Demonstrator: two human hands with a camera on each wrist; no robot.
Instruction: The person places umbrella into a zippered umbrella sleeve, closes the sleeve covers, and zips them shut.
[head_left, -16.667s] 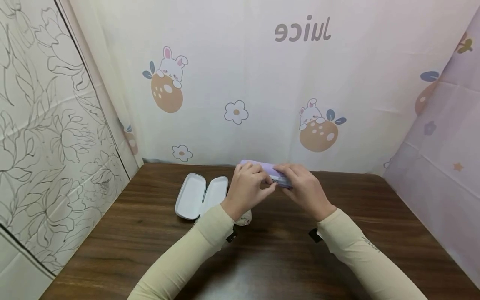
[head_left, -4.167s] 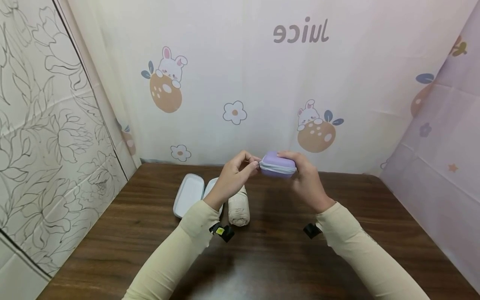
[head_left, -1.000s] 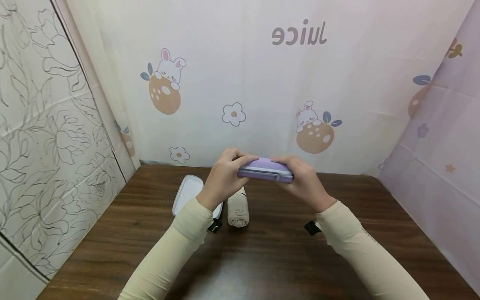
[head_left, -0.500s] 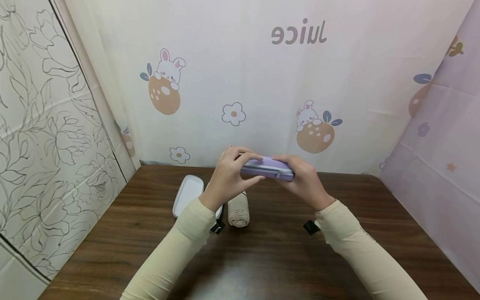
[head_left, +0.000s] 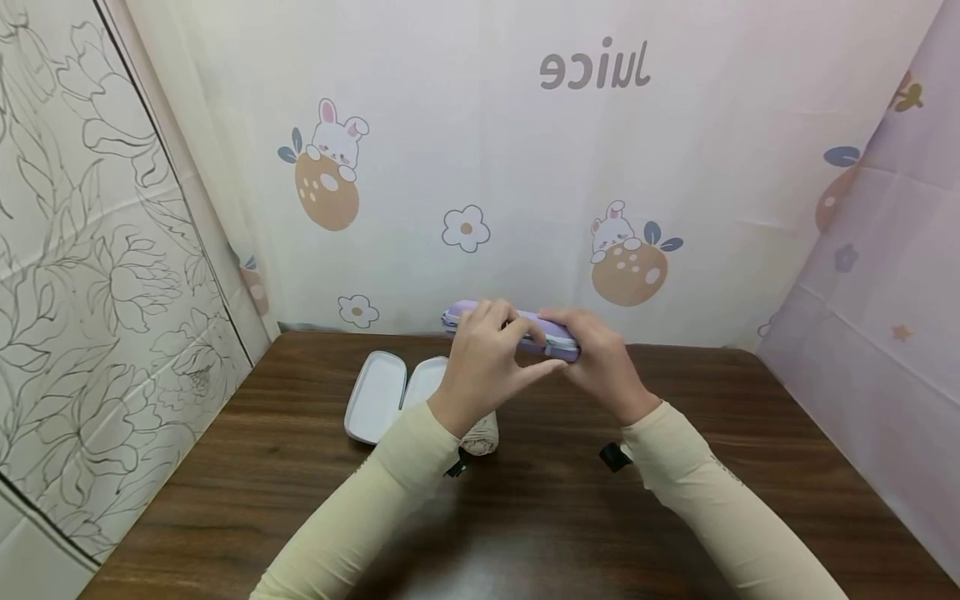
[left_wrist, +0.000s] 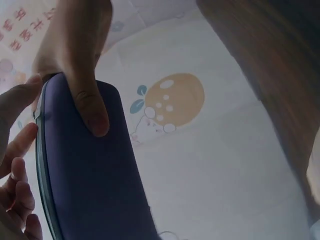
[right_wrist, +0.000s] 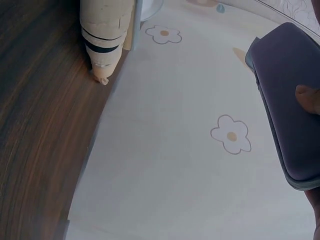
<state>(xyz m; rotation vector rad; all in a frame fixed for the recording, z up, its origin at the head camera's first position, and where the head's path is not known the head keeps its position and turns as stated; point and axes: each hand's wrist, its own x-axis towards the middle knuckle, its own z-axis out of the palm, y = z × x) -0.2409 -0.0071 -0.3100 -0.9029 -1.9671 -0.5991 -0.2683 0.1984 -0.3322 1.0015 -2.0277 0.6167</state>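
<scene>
A purple zip case [head_left: 528,321] is held up over the back of the table. My right hand [head_left: 603,358] grips its right end, thumb on top and fingers underneath. My left hand [head_left: 491,358] is in front of the case, its index finger and thumb reaching to the zipper pull [head_left: 548,349] near the right end. In the left wrist view, the left thumb and index fingertips [left_wrist: 30,134] stand apart at the zipper edge, the other fingers loosely bent. The zipper appears closed along the visible side. The case's inside is hidden.
An opened case [head_left: 375,400] with white insides lies on the wooden table [head_left: 570,508], at left. Beside it is a beige rolled bundle [head_left: 482,436], partly behind the left wrist; the right wrist view shows a dark band round it. A printed curtain [head_left: 480,150] hangs behind.
My left hand has moved from the left end of the purple case rightward to its zipper pull. The case's left end now shows beyond that hand. My right hand keeps its grip.
</scene>
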